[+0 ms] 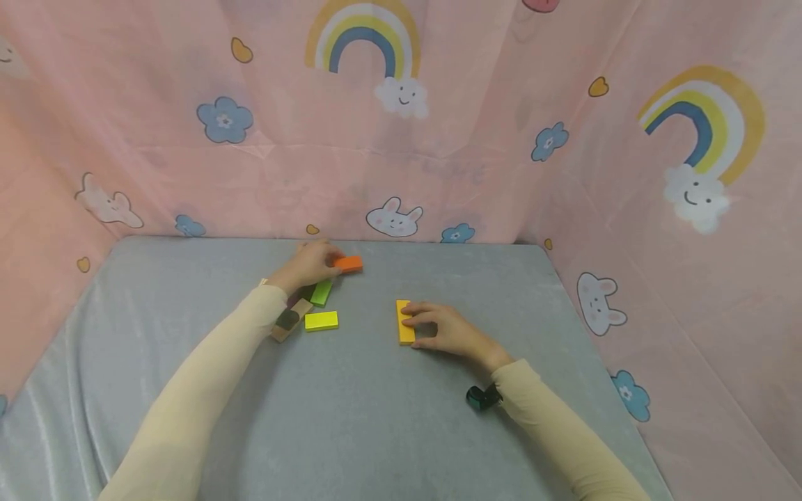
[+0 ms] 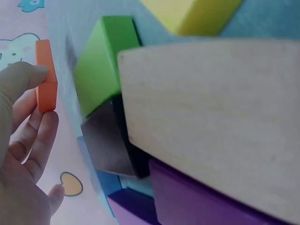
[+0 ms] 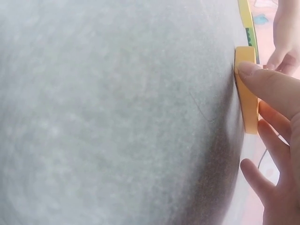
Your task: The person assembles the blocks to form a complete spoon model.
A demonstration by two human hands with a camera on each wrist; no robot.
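Note:
Near the back of the table, my left hand (image 1: 310, 263) pinches an orange block (image 1: 349, 264) between thumb and fingers; the left wrist view shows the thumb on the face of this orange block (image 2: 46, 77). To the right, my right hand (image 1: 452, 331) grips an amber-yellow block (image 1: 404, 323). In the right wrist view the thumb presses one side of that amber block (image 3: 247, 93), with fingertips at the other. A green block (image 1: 321, 292) lies just below the left hand, with a bright yellow block (image 1: 321, 321) nearer the front.
A plain wooden block (image 1: 292, 319) lies slantwise under the left wrist. Beside it, in the left wrist view, are a dark brown block (image 2: 107, 140), a purple block (image 2: 187, 197) and a blue block (image 2: 107, 180). Pink printed curtains (image 1: 288, 167) hang behind the grey cloth-covered table (image 1: 351, 417).

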